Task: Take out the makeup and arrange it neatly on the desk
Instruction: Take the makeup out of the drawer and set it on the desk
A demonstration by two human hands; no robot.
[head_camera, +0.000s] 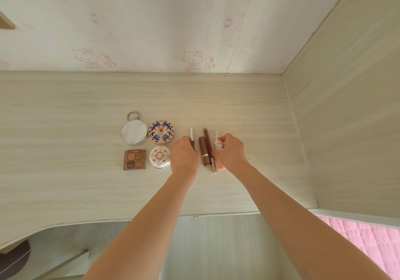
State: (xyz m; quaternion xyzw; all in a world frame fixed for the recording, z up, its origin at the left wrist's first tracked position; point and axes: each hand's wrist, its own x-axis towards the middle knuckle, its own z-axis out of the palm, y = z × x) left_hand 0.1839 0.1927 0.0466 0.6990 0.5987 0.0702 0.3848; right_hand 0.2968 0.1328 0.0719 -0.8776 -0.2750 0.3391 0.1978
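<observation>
Both arms stretch over the desk [65, 182]. Left hand [185, 156] pinches a red gloss tube [192, 135]; right hand [230, 152] pinches a white lipstick [217, 143].

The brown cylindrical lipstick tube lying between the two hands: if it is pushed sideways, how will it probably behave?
The brown cylindrical lipstick tube lies on its side on the smooth pale wooden desk, so it would probably roll. It looks hard and stiff, likely light. The slim brown stick close beside it might stop it.

Arms outstretched (palms down); left hand [185, 156] curled, right hand [230, 152] pinching lipstick [217, 143]
</observation>
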